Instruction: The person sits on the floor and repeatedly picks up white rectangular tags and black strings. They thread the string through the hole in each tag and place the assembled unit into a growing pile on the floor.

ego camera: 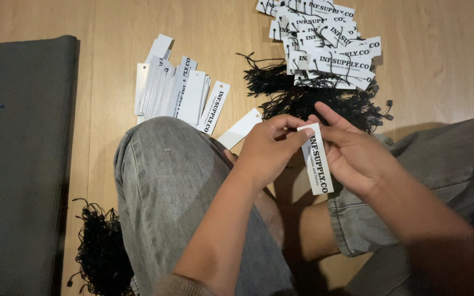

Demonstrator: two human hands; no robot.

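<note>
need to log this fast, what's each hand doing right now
left hand: closed on the top of the white tag
right hand: holding the same white tag

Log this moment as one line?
left hand: grips white tag | right hand: grips same tag | nearby: black strings, tag pile

Item: one white rectangular paper hang tag with black printed lettering (316, 159). We are holding it face up between both hands, above our crossed legs in grey jeans. It is lying lengthwise, its long axis running nearly upright and leaning slightly left at the top. Our fingertips are pinching its upper end; its lower end is hanging free.
</note>
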